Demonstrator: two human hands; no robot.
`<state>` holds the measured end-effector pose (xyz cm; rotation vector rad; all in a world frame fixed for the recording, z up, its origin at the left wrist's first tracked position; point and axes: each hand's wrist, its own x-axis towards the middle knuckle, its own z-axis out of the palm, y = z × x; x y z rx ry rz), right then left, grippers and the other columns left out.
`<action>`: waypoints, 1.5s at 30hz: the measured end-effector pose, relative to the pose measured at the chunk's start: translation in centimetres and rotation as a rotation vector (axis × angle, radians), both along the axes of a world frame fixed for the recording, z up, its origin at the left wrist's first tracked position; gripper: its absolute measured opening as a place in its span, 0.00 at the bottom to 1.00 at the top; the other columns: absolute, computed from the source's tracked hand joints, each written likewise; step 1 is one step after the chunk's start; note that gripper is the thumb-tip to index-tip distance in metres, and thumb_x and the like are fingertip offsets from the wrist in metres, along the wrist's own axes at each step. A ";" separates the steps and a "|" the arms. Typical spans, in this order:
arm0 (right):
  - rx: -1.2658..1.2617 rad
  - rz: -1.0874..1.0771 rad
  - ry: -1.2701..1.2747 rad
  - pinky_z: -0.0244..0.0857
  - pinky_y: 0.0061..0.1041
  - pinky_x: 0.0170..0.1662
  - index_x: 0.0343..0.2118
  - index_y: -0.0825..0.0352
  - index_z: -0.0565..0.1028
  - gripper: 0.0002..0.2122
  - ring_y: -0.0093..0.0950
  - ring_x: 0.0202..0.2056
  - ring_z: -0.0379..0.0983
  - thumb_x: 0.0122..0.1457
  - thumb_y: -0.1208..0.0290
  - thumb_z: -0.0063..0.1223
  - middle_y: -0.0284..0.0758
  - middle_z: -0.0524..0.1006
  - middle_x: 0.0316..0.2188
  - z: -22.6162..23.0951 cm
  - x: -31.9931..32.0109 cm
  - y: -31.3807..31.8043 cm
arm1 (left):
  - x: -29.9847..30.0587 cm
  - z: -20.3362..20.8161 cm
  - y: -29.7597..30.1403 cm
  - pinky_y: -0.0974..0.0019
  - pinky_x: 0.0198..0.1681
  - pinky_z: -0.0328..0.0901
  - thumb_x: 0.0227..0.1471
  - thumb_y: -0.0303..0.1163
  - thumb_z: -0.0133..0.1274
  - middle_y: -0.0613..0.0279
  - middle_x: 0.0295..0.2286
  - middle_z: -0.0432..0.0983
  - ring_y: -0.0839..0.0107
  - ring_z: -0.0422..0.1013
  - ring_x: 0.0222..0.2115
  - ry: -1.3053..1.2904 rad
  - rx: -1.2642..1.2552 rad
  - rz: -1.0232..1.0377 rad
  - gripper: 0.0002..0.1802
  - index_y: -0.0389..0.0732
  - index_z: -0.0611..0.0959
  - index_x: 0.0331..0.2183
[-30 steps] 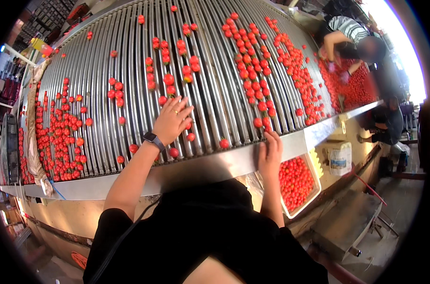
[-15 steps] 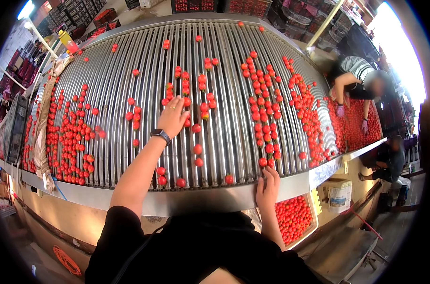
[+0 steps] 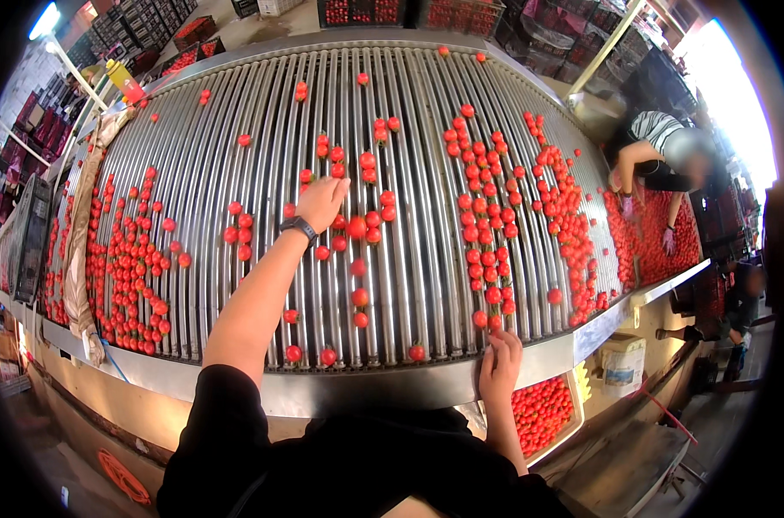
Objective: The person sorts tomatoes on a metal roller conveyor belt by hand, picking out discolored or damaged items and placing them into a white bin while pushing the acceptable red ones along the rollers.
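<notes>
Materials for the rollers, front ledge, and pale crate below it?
Rollers: metal, likely steel; polished, with bright streaks along them.
Front ledge: probably sheet metal, satin, by its soft reflections.
Pale crate: likely plastic, going by its thin off-white rim; finish hard to tell.

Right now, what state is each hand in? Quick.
Left hand: over the rollers; grip hidden, cannot tell if holding anything.
Right hand: loosely open at the metal edge, nothing visibly held.

Blown-out glare, upper right
</notes>
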<state>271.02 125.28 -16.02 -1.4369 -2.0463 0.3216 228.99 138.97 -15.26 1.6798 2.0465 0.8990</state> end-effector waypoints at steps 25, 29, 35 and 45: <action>0.001 -0.016 0.020 0.58 0.40 0.52 0.36 0.68 0.73 0.08 0.45 0.50 0.63 0.52 0.80 0.48 0.43 0.70 0.44 0.1 2.7 1.9 | 4.2 -1.7 2.4 0.51 0.59 0.48 0.57 0.43 0.42 0.46 0.54 0.61 0.50 0.56 0.56 0.521 0.183 -0.087 0.26 0.39 0.68 0.52; 0.004 -0.016 0.043 0.58 0.40 0.52 0.35 0.69 0.73 0.07 0.45 0.50 0.63 0.52 0.79 0.49 0.44 0.70 0.44 -0.1 3.2 2.0 | 4.6 0.1 0.1 0.55 0.53 0.58 0.52 0.36 0.51 0.47 0.45 0.67 0.51 0.63 0.48 0.245 0.280 -0.118 0.22 0.36 0.71 0.47; 0.050 -0.038 0.090 0.60 0.40 0.51 0.34 0.69 0.74 0.07 0.46 0.49 0.65 0.51 0.80 0.50 0.45 0.71 0.42 -0.2 3.9 2.4 | 6.5 -0.8 -3.4 0.54 0.38 0.65 0.45 0.29 0.52 0.53 0.32 0.68 0.53 0.68 0.35 0.374 0.009 -0.359 0.09 0.39 0.76 0.32; -0.344 0.146 0.771 0.63 0.33 0.48 0.48 0.65 0.66 0.15 0.34 0.47 0.66 0.58 0.72 0.47 0.37 0.70 0.45 -1.0 3.2 2.8 | 19.5 5.1 -5.3 0.61 0.39 0.64 0.40 0.28 0.61 0.58 0.31 0.71 0.59 0.69 0.34 -0.126 0.129 -0.645 0.15 0.40 0.75 0.33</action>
